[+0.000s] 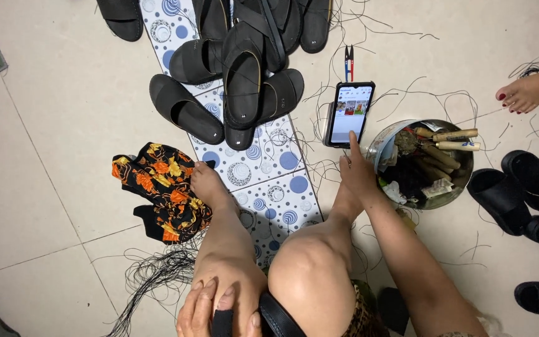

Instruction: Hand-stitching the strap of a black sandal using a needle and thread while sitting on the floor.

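On the floor, phone (349, 113) propped upright, right hand (357, 170) touching.

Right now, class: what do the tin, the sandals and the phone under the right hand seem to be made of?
Tin: metal, by its shiny grey rim. Sandals: probably rubber or synthetic leather, matte black, smooth moulded soles. Phone, touched by the right hand: glass front, glossy and lit; the body cannot be told.

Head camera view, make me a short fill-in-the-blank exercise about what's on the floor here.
1. The right hand touches the screen of a ____ propped upright.
2. The round metal tin beside it holds wooden-handled ____.
3. The left hand rests on the person's own ____.
4. The sandals piled on the patterned mat are ____ in colour.

Missing words: phone; tools; leg; black
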